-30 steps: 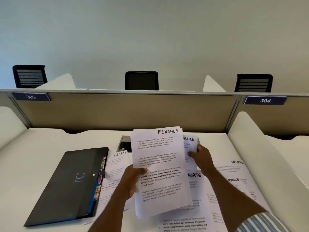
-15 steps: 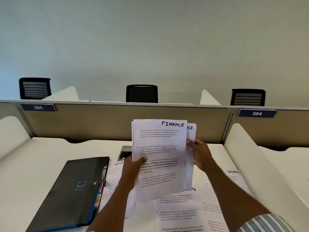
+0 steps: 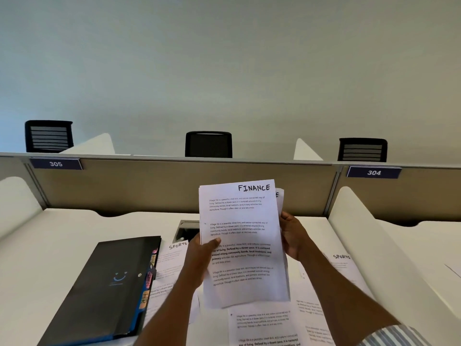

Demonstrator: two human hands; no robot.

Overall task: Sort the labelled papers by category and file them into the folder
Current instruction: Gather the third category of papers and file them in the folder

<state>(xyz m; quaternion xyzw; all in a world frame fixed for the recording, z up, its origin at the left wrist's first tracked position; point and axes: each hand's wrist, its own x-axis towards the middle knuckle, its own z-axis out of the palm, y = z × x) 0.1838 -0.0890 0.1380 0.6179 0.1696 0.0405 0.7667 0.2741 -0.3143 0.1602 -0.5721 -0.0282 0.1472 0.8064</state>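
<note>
A small stack of FINANCE papers (image 3: 243, 216) is held upright above the desk. My left hand (image 3: 203, 255) grips its left edge, thumb on the front sheet. My right hand (image 3: 293, 236) holds the right edge, where a second FINANCE sheet peeks out behind the first. A black expanding folder (image 3: 104, 288) with coloured tabs lies closed on the desk to the left. Loose sheets marked SPORTS (image 3: 174, 255) lie beside the folder, and another SPORTS sheet (image 3: 343, 263) lies to the right. More printed sheets (image 3: 264, 323) lie below the stack.
The white desk (image 3: 57, 236) has a beige partition (image 3: 149, 186) at the back with signs 305 and 304. White side dividers (image 3: 369, 245) flank it. A grey cable box (image 3: 187, 229) is set in the desk behind the papers. Black chairs stand beyond the partition.
My right hand lifted a second FINANCE sheet off the desk and brought it behind the stack in my left hand. Both hands raised the stack upright and now square it.
</note>
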